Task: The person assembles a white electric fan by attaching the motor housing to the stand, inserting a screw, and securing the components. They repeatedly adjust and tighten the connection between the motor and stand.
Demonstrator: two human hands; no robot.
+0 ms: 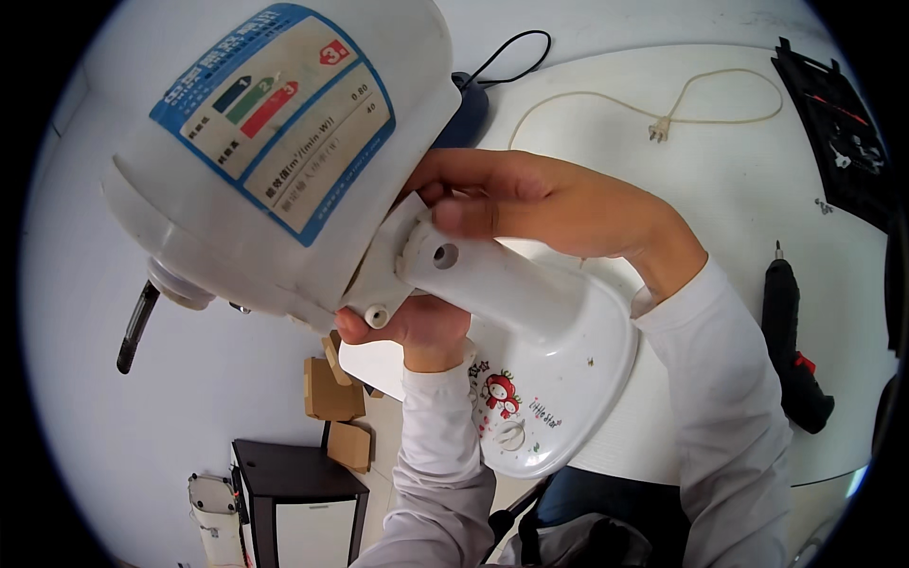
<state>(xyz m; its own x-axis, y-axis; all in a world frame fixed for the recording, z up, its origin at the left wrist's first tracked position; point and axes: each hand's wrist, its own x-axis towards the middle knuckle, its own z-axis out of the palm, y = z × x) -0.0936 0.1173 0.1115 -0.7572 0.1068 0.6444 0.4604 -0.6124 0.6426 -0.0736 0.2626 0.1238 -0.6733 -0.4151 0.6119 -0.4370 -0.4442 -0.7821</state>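
A white electric fan without blades or guard fills the upper left. Its rounded motor housing (398,76) carries a blue-edged label (275,123), and a bare metal shaft (138,327) sticks out of the front. The housing tilts over the fan's neck (502,289), which rises from a white base (559,417) with a red cartoon print and a knob. My right hand (559,204) closes over the tilt joint from above, thumb against the neck's top. From below, my left hand (421,327) grips the joint bracket (383,260), its thumb beside a small round boss; its other fingers are hidden.
On the white table (625,445) at the right lies a black electric screwdriver (791,331). Several small screws (824,205) lie near an opened black tool case (838,123). A cream cord ends in a plug (660,128). Cardboard boxes (331,388) and a black cabinet (298,469) stand lower left.
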